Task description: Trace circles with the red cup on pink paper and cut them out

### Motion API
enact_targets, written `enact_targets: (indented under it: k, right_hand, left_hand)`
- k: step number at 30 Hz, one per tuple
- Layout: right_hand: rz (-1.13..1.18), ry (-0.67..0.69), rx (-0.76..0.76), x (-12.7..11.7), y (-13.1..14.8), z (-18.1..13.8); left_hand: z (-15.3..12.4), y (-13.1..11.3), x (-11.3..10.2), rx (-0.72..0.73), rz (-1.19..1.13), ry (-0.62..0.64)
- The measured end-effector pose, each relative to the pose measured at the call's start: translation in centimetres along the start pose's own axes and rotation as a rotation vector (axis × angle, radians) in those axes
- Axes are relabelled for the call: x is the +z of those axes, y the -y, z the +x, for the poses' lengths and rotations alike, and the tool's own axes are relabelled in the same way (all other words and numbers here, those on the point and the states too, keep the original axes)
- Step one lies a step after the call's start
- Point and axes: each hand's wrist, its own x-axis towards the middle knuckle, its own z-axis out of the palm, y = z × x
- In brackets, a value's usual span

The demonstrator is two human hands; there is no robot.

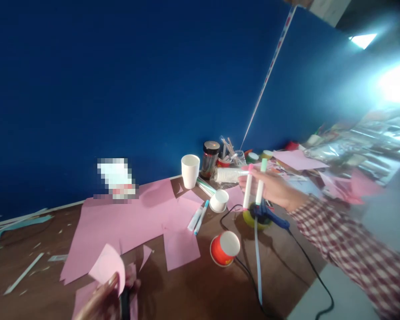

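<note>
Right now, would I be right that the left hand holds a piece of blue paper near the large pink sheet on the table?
Not quite: the head view shows the left hand holding a piece of pink paper, not blue, near the large pink sheet on the table.

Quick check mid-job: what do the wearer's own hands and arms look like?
The right sleeve is long, in a dark-red-and-white check, ending near the wrist. The right hand and left hand look ungloved; blur hides finer detail. No sleeve shows on the left, where the picture's bottom edge cuts off the view.
</note>
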Motion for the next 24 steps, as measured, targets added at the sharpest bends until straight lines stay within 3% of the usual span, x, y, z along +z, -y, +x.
enact_targets:
  k: [4, 11, 15, 18, 24]
  right_hand:
    - [0.240, 0.171, 0.140, 3.0, -1.9, -2.2]
    - [0.244, 0.276, 0.086, 6.2, -2.6, -4.0]
    - [0.220, 0.271, 0.057, 7.2, -2.5, -4.8]
    - [0.196, 0.249, 0.036, 7.6, -2.6, -4.8]
    - [0.086, 0.158, 0.006, 7.8, -2.6, -4.2]
  left_hand:
    - [-0.8, -0.1, 0.9, 0.005, -0.026, 0.008]
    - [-0.6, 0.4, 1.0, 0.149, -0.015, 0.140]
    - [-1.0, 0.4, 1.4, 0.232, 0.002, 0.187]
    - [-1.6, 0.3, 1.9, 0.174, 0.024, 0.184]
    - [-1.4, 0.2, 1.6, 0.200, 0.073, 0.291]
